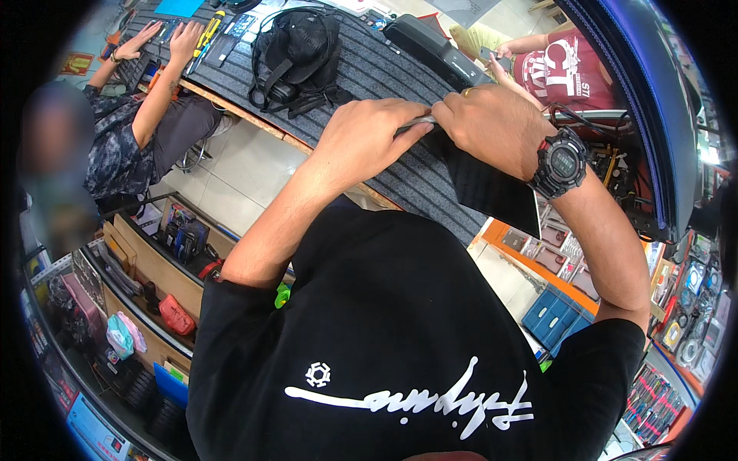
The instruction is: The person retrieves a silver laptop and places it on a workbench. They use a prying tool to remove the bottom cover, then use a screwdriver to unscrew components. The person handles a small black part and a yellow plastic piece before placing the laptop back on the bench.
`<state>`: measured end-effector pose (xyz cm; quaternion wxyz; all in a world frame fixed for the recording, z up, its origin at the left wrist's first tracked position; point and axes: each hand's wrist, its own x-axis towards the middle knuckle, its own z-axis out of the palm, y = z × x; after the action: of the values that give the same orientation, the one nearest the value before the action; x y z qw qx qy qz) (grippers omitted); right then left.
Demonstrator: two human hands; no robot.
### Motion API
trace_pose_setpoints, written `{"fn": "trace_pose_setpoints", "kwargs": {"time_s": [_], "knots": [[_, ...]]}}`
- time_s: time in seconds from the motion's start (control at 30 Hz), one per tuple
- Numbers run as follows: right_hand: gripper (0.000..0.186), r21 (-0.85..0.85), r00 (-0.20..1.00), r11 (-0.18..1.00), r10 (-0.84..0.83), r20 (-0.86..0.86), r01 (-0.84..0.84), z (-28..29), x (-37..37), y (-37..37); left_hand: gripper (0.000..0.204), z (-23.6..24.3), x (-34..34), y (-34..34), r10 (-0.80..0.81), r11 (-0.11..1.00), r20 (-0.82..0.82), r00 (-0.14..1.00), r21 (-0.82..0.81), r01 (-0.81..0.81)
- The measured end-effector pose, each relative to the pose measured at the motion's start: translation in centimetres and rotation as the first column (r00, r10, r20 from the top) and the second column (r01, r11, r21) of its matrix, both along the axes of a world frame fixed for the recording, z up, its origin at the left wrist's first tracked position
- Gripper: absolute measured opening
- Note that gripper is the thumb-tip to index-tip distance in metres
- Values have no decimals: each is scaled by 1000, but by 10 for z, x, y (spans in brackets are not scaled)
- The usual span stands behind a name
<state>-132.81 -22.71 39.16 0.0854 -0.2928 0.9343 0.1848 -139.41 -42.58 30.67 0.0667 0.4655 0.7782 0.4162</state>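
Thin grey strip (420,121): held up in front of the chest, near the bench edge, pinched narrowly by the left hand (361,140). Right hand (492,121): fingers curled in at the strip's right end, pads hidden; whether anything is gripped cannot be told. Black glossy panel (492,183) seen just below the right hand; whether it is held or resting cannot be told. Progress, as judged: handling under way, strip taken up but not set down; no finished result is shown, and how much is left cannot be read. Counted: one strip, one panel; on the striped grey mat (396,175), one black mesh bag (298,54), one long black case (434,52), one yellow-and-black screwdriver (211,32). Two other people: one seated at left (123,146), hands on the bench; one in maroon (565,73) opposite.
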Motion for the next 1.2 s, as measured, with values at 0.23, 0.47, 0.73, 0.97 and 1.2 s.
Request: {"fn": "trace_pose_setpoints", "kwargs": {"time_s": [0.23, 0.47, 0.73, 0.97, 1.2], "knots": [[15, -16, 999, 999, -35, 36, 35, 6, -1, -14, 25, -2, 1, 0, 9, 1000, -60, 998, 2, -9], [17, -273, 965, 939, -155, 213, 211, 8, -5, 24, 29, 2, 2, 2, 20, 999, -36, 999, -38, -21], [21, -441, 993, 892, -73, 88, 104, -16, 6, 51, 29, 9, 4, 14, 16, 996, -137, 990, -87, -28], [28, -243, 998, 969, -43, 34, 50, -21, 7, 46, 27, 11, 5, 19, 3, 990, -180, 984, -139, -29], [25, -129, 999, 991, -29, 31, 33, -8, 3, 33, 25, 10, 4, 19, -14, 993, -190, 982, -117, -9]]}}
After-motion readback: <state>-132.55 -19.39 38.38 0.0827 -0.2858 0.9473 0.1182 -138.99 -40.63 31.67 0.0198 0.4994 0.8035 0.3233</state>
